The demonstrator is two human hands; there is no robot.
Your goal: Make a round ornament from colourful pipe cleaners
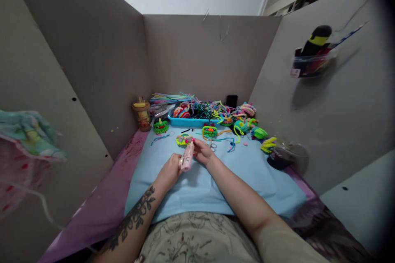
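My left hand is closed round a pale pink handheld tool, which points away from me; its exact kind does not show. At the tool's far end, my right hand has its fingers pinched near a small bright pink piece. Whatever those fingertips hold is too small to name. Just beyond the tool lies a yellow and pink crocheted piece. Scissors lie behind my right hand, partly hidden. A green and orange crocheted piece sits farther back.
A blue tray full of tangled yarn stands at the back. A green crocheted frog-like piece is left of it, near a lidded cup. Several crocheted pieces line the right side, ending at a dark container. Grey panels enclose the table.
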